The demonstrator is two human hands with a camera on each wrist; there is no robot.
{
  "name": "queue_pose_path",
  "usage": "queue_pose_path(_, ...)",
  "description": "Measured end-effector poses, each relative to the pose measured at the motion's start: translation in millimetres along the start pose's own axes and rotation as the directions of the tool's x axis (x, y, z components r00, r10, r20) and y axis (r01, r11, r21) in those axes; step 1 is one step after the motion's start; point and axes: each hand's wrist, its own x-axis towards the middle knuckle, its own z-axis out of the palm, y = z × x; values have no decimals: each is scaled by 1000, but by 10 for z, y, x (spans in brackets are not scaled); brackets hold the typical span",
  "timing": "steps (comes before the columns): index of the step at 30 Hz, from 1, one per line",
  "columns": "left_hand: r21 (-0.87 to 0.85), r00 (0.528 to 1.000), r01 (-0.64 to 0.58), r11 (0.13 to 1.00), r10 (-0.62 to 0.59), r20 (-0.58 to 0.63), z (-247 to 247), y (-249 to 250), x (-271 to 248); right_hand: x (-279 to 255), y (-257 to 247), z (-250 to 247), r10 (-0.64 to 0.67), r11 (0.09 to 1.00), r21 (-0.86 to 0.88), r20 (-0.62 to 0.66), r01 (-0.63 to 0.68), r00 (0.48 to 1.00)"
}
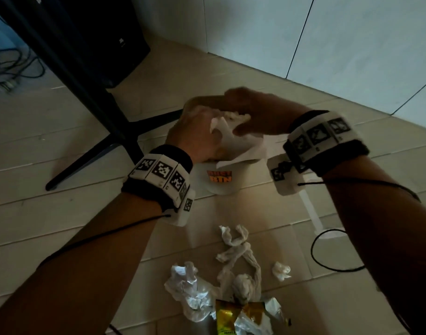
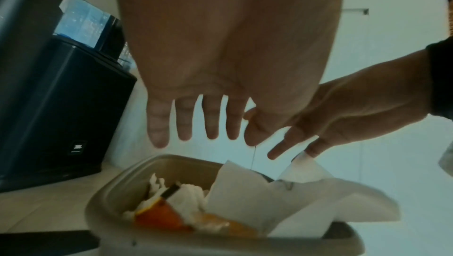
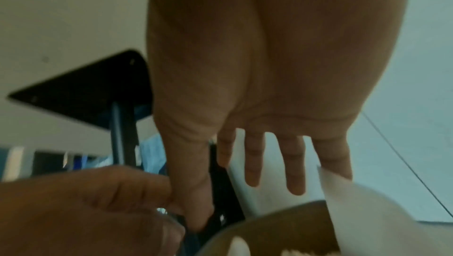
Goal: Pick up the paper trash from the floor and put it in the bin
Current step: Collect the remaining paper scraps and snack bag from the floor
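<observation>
A white bin (image 1: 219, 187) with an orange label stands on the tiled floor, and its beige rim (image 2: 117, 180) shows in the left wrist view. Inside lie crumpled tissue, an orange wrapper (image 2: 159, 217) and a large white paper sheet (image 2: 269, 198) that sticks out over the rim. My left hand (image 1: 195, 134) hovers above the bin with straight, spread fingers (image 2: 159, 124) and holds nothing. My right hand (image 1: 253, 112) is beside it, fingers (image 3: 252, 163) straight, tips just over the sheet (image 3: 367, 211). Crumpled paper (image 1: 233, 238) (image 1: 187, 284) (image 1: 282, 270) lies on the floor near me.
A gold foil wrapper (image 1: 241, 315) lies among the floor trash. Black stand legs (image 1: 105, 146) spread left of the bin, with a black speaker (image 1: 115, 44) and cables (image 1: 11, 66) behind. A tiled wall (image 1: 352, 44) rises behind the bin. A white object (image 1: 315, 218) lies at the right.
</observation>
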Motion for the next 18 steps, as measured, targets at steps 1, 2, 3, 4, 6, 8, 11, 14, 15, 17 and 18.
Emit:
queue_pose_path(1,-5,993,-62,998,61,-102,-34,60,-43,-81,35,-72,-18,993,113,-56,24,998)
queue_pose_path(2,0,970,-148,989,145,-193,-54,142,-98,-166,79,-118,-33,981,185,-122,56,992)
queue_pose_path(3,-2,939,-243,970,234,-252,-70,265,-186,-241,140,-138,-36,967,239,-198,84,979)
queue_pose_path(4,-29,907,-338,941,318,-275,-64,382,-292,-320,210,-142,-26,947,301,-273,111,962)
queue_pose_path(6,-120,886,-443,888,415,-207,66,541,-531,-485,357,-91,42,879,445,-430,171,902)
queue_pose_path(8,-147,887,-460,876,460,-36,363,590,-736,-631,603,99,207,809,567,-516,151,831)
queue_pose_path(11,-27,864,-366,930,351,361,976,458,-911,-848,1075,664,498,716,690,-399,-105,770)
queue_pose_path(14,142,748,-207,968,62,661,1607,85,-959,-1106,1384,1376,621,649,627,-108,-431,776)
queue_pose_path(15,185,714,-191,964,7,700,1780,-25,-992,-1202,1446,1623,636,643,561,-12,-521,772)
queue_pose_path(17,262,698,-199,944,-51,715,2007,-217,-1052,-1351,1456,2047,656,636,410,158,-653,738)
queue_pose_path(18,281,698,-199,939,-66,713,2085,-285,-1093,-1413,1427,2231,663,639,327,225,-696,714)
